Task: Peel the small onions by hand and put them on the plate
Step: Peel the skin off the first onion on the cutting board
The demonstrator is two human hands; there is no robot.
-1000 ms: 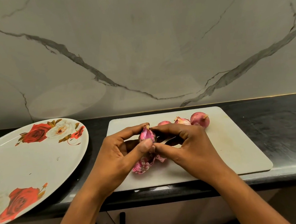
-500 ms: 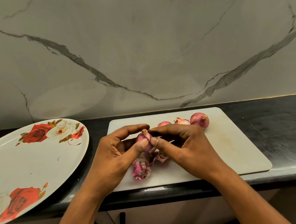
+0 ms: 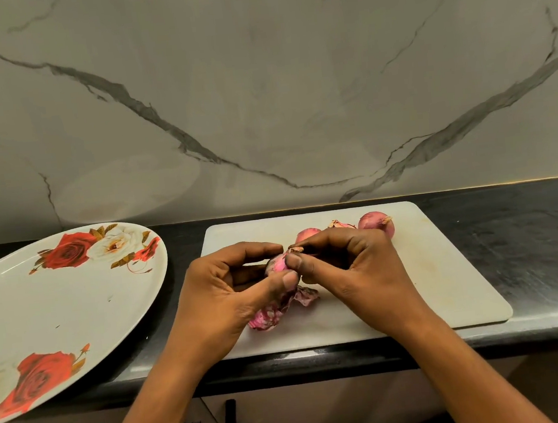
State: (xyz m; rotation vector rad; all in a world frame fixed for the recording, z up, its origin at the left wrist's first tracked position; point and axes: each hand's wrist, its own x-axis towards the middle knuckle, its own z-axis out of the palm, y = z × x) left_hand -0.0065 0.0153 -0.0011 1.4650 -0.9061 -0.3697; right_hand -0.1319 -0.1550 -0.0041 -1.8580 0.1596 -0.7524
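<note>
In the head view, both hands are meeting over a white cutting board (image 3: 450, 279) that is lying on the black table (image 3: 531, 236). The left hand (image 3: 224, 296) is curling around a small onion (image 3: 278, 263), with its thumb pressing the near side and its forefinger arching over the top. The right hand (image 3: 356, 272) is closing in from the other side. Its thumb is lying against the pink flesh, and its forefinger is pinching the dry brown tip of the skin at the top of the onion. The onion is being held just above the board, between the two thumbs.

Loose skins (image 3: 271, 315) are lying on the board just beneath the left thumb, and another torn scrap (image 3: 308, 294) is resting under the right thumb. Beyond the right hand's knuckles, three more onions are sitting in a row near the far edge of the board: a pale pink onion (image 3: 307, 234), a papery onion (image 3: 341, 224) that is mostly hidden, and a round onion (image 3: 375, 222) furthest out.

Well out past the left hand's wrist side, a large white plate (image 3: 58, 320) printed with red roses is sitting on the table and overhanging its near edge. A veined marble wall (image 3: 258, 93) is rising behind everything.
</note>
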